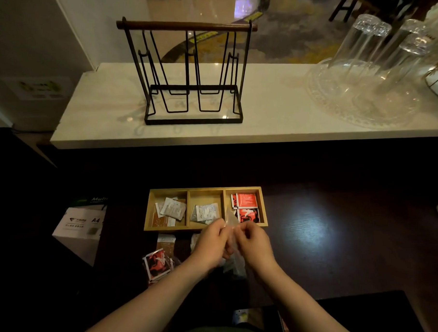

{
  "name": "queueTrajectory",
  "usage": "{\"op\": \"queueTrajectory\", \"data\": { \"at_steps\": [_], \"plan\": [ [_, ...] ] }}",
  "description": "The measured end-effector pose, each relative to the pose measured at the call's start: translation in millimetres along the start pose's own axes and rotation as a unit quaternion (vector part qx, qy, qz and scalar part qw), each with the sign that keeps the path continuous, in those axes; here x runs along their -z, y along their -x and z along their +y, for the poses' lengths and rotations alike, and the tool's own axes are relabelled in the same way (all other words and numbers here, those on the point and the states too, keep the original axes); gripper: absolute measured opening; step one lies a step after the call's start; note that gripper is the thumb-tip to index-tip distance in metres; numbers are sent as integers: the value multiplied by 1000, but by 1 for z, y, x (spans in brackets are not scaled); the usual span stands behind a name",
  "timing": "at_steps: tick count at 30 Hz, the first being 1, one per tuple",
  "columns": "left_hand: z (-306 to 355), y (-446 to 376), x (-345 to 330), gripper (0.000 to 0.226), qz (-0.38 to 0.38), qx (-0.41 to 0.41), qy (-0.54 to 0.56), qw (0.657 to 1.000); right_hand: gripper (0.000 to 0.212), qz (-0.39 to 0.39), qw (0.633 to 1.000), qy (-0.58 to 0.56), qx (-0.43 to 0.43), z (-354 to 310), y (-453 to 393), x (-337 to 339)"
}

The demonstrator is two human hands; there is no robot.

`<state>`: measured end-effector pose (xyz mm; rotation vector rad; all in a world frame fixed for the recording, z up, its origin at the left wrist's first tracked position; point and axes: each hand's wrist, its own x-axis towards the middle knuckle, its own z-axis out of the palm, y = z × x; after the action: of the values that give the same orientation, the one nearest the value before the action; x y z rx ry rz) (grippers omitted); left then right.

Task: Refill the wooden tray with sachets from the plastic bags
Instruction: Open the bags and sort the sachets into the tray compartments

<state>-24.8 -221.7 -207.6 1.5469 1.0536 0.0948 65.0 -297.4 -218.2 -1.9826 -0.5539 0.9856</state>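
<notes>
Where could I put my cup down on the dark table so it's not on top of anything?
To the right of the wooden tray the dark table is bare. Left of both hands, in front of the tray, it is crowded: red sachets and a brown sachet lie there.

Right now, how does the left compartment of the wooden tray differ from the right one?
The left compartment holds pale grey and brown sachets, loosely overlapped and tilted. The right compartment holds red sachets, set squarer, one above the other. The left compartment is clear of the hands, while the right hand and its clear plastic bag overlap the right one's near edge. Both sit in the same wooden tray and are partly filled.
</notes>
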Motion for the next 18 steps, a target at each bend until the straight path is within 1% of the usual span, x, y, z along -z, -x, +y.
{"op": "queueTrajectory", "data": {
  "at_steps": [2,4,6,8,10,13,15,16,18],
  "plan": [
    [-2,-1,11,24,21,6,-8,1000,10,37,999,17,-10,2,-5,13],
    [-4,-2,26,25,49,-11,-55,997,10,69,997,42,4,4,-8,31],
    [-2,-2,36,28,61,-47,-136,988,12,86,988,112,54,0,-7,44],
    [7,-3,41,23,55,-71,-179,980,12,106,967,200,119,-5,-5,51],
    [17,-4,41,14,52,-87,-195,976,8,131,935,284,168,-13,-3,56],
    [28,-6,41,16,52,-105,-217,969,9,148,901,364,182,-23,-2,62],
    [32,-5,39,14,44,-96,-217,971,4,164,887,394,177,-28,2,63],
    [32,-6,37,13,41,-87,-210,973,6,172,880,402,186,-31,5,61],
    [34,-6,35,11,39,-70,-187,979,13,165,880,371,248,-37,14,54]
  ]
}}
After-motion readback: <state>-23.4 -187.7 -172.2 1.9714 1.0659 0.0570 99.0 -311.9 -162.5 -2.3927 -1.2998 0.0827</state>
